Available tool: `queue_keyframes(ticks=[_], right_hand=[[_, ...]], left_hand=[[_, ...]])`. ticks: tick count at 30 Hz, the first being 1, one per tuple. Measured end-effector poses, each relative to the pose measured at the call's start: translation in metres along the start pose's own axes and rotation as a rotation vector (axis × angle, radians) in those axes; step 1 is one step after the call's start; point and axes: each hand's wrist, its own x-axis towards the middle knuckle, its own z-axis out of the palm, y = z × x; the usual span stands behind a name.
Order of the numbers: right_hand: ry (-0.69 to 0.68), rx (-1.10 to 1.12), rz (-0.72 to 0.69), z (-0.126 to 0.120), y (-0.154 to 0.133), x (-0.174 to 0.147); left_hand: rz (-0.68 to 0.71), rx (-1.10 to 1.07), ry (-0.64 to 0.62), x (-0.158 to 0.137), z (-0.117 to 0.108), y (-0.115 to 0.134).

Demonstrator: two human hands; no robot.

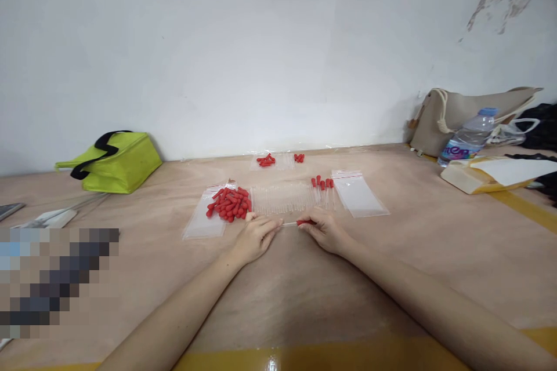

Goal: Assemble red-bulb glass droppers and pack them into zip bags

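Between my hands lies a thin clear glass dropper tube (289,224), level above the table. My left hand (257,236) pinches its left end. A red rubber bulb (304,222) sits at the tube's right end, gripped by the fingers of my right hand (325,231). Just beyond, a row of clear tubes (281,199) lies side by side. Left of that row is a pile of red rubber bulbs (230,204) on a clear zip bag (203,217). To its right rest several droppers with red bulbs (322,184), beside another clear zip bag (360,194).
Near the wall are two small groups of red bulbs (266,160). A lime-green bag (124,162) stands at the left. On the right are a beige bag (467,109), a water bottle (467,139) and an open yellow-edged envelope (461,177). A pixelated patch covers the lower left.
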Motion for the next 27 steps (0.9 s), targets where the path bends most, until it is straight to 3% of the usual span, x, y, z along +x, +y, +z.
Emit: queue_keyframes(ticks=[14, 20, 27], right_hand=[[-0.148, -0.162, -0.118, -0.002, 0.000, -0.003], [-0.141, -0.134, -0.089, 0.000, 0.000, -0.002], [-0.162, -0.176, -0.118, 0.002, 0.002, -0.002]], left_hand=[[0.071, 0.054, -0.018, -0.002, 0.004, 0.000], [0.064, 0.031, 0.036, 0.000, 0.005, 0.006], [0.046, 0.020, 0.002, 0.000, 0.006, 0.007]])
